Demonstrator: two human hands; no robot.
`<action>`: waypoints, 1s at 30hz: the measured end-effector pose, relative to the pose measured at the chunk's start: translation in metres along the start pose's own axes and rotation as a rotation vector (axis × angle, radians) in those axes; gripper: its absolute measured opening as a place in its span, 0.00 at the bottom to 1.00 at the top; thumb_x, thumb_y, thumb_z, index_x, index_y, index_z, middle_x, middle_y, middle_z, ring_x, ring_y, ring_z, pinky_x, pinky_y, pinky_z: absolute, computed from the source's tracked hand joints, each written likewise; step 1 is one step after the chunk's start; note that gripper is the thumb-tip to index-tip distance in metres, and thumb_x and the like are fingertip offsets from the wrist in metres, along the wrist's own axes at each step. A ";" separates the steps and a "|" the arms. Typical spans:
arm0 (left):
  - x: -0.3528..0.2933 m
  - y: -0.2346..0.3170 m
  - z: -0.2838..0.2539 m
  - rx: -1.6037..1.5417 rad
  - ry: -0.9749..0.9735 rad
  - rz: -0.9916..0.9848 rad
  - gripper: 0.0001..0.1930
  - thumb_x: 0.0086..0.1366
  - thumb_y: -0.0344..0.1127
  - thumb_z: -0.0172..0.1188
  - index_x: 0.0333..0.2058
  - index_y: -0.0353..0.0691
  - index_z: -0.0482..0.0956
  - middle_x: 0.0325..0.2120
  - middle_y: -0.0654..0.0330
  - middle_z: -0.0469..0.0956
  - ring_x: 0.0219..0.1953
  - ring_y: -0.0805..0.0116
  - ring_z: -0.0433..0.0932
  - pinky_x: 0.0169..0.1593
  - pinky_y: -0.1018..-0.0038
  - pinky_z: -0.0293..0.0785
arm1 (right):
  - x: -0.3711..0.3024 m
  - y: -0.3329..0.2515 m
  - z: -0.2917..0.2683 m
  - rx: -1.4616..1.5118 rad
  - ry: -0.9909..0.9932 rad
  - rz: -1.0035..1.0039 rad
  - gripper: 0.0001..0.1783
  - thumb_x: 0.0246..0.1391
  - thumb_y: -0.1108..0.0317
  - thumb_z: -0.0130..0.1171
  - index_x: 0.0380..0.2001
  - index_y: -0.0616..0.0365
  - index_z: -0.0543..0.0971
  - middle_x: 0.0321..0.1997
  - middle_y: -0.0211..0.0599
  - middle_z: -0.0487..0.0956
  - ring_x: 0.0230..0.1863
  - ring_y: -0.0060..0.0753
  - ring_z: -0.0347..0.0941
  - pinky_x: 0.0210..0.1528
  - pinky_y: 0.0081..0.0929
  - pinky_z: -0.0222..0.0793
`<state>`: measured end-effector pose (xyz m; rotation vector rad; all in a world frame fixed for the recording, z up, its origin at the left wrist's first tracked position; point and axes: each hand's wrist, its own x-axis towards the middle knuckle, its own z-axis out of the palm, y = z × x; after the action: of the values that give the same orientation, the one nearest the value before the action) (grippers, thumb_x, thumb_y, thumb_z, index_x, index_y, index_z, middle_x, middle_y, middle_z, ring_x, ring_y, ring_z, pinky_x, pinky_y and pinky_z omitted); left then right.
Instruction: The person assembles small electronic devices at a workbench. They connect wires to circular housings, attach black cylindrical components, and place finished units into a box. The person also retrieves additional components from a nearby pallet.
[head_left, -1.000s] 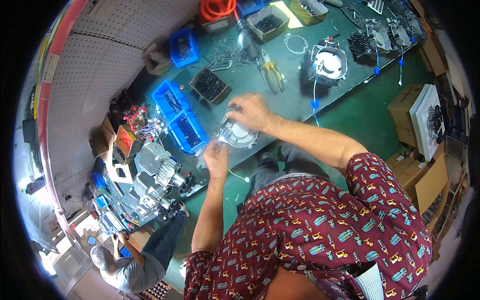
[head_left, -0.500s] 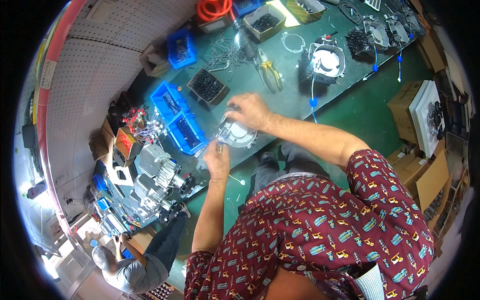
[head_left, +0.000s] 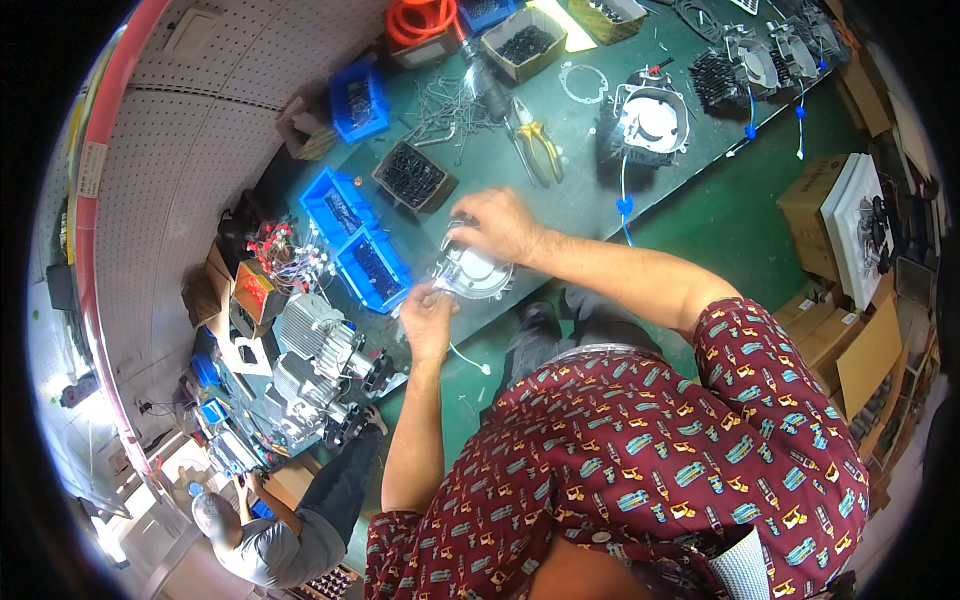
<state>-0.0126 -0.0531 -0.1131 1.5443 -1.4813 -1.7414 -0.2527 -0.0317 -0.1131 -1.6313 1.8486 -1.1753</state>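
A round silver metal housing with a pale disc-shaped face lies near the bench's front edge, between my hands. My right hand curls over its far rim, thumb and fingers closed on it. At its left side my left hand has its fingertips pinched together; what they hold is too small to make out. A thin pale wire with a white connector hangs past the bench edge beside my left hand. Two blue bins of small dark parts stand just left of the housing.
A cardboard box of black screws, yellow-handled pliers and a power screwdriver lie beyond my hands. Another housing with a blue-tagged wire sits to the right. Silver motors stand at left; a co-worker works farther off.
My left hand has shifted slightly left and up along the housing's side, its fingertips now pinched closer together. My right hand keeps its hold on the rim.
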 end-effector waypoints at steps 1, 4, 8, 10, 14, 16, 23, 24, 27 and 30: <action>0.000 0.007 0.003 0.055 0.017 -0.002 0.09 0.64 0.24 0.62 0.41 0.26 0.76 0.31 0.57 0.82 0.29 0.74 0.81 0.32 0.80 0.80 | 0.000 0.000 0.000 -0.002 -0.004 -0.006 0.18 0.51 0.52 0.67 0.36 0.55 0.81 0.35 0.43 0.83 0.42 0.48 0.80 0.48 0.45 0.69; 0.006 0.016 0.009 0.177 0.059 -0.001 0.09 0.63 0.24 0.63 0.40 0.27 0.76 0.27 0.59 0.81 0.25 0.76 0.79 0.30 0.81 0.79 | 0.000 0.002 0.002 -0.002 0.018 0.000 0.18 0.51 0.52 0.67 0.36 0.55 0.80 0.35 0.42 0.83 0.41 0.48 0.80 0.48 0.45 0.70; 0.007 0.017 0.010 0.286 0.074 0.009 0.12 0.60 0.24 0.63 0.41 0.25 0.75 0.27 0.54 0.80 0.26 0.72 0.80 0.26 0.75 0.79 | 0.003 0.002 0.000 0.023 0.023 0.008 0.18 0.51 0.53 0.67 0.35 0.55 0.80 0.35 0.42 0.83 0.41 0.48 0.80 0.48 0.46 0.70; 0.005 0.023 0.014 0.271 0.059 0.005 0.11 0.60 0.22 0.60 0.42 0.25 0.75 0.27 0.54 0.80 0.26 0.71 0.80 0.26 0.76 0.77 | 0.003 0.002 0.001 -0.027 0.034 -0.021 0.18 0.51 0.52 0.67 0.36 0.55 0.80 0.35 0.40 0.83 0.41 0.48 0.80 0.48 0.46 0.70; 0.000 0.022 0.004 0.119 -0.029 -0.056 0.11 0.63 0.18 0.52 0.44 0.23 0.74 0.31 0.54 0.81 0.30 0.67 0.81 0.36 0.72 0.81 | -0.003 -0.001 0.007 -0.064 0.029 -0.059 0.18 0.52 0.52 0.67 0.36 0.54 0.80 0.36 0.39 0.83 0.42 0.47 0.80 0.49 0.45 0.69; -0.001 0.028 0.001 -0.011 -0.017 -0.141 0.12 0.64 0.19 0.53 0.46 0.24 0.75 0.34 0.52 0.81 0.33 0.65 0.82 0.39 0.72 0.82 | 0.003 -0.002 0.001 -0.064 -0.006 -0.029 0.18 0.52 0.52 0.66 0.36 0.54 0.79 0.36 0.39 0.83 0.43 0.46 0.79 0.49 0.45 0.69; 0.028 0.019 -0.048 -0.228 -0.474 -0.454 0.14 0.70 0.34 0.59 0.48 0.30 0.77 0.37 0.56 0.82 0.34 0.69 0.82 0.40 0.73 0.82 | 0.002 -0.005 0.000 -0.055 -0.014 -0.020 0.19 0.50 0.51 0.68 0.36 0.54 0.81 0.35 0.40 0.83 0.41 0.47 0.80 0.47 0.44 0.72; 0.035 0.019 -0.052 -0.209 -0.542 -0.498 0.14 0.70 0.35 0.60 0.47 0.30 0.77 0.36 0.56 0.82 0.34 0.69 0.81 0.39 0.73 0.82 | 0.002 -0.004 0.000 -0.062 0.002 -0.020 0.19 0.49 0.51 0.69 0.36 0.53 0.82 0.35 0.41 0.83 0.40 0.48 0.80 0.46 0.44 0.73; 0.045 0.013 -0.055 -0.210 -0.684 -0.544 0.14 0.71 0.37 0.60 0.45 0.31 0.77 0.35 0.56 0.82 0.31 0.71 0.80 0.35 0.75 0.81 | 0.001 -0.003 0.001 -0.046 0.023 -0.035 0.19 0.49 0.51 0.69 0.36 0.55 0.81 0.34 0.41 0.83 0.40 0.48 0.80 0.46 0.44 0.73; 0.046 0.002 -0.053 -0.126 -0.653 -0.376 0.10 0.70 0.34 0.59 0.40 0.31 0.79 0.30 0.57 0.82 0.26 0.73 0.79 0.32 0.76 0.80 | 0.001 -0.002 0.003 -0.060 0.030 -0.054 0.19 0.48 0.53 0.69 0.35 0.56 0.81 0.35 0.42 0.83 0.39 0.49 0.80 0.46 0.43 0.73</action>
<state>0.0184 -0.1144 -0.1248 1.3080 -1.3527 -2.6916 -0.2493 -0.0335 -0.1134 -1.7147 1.8862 -1.1829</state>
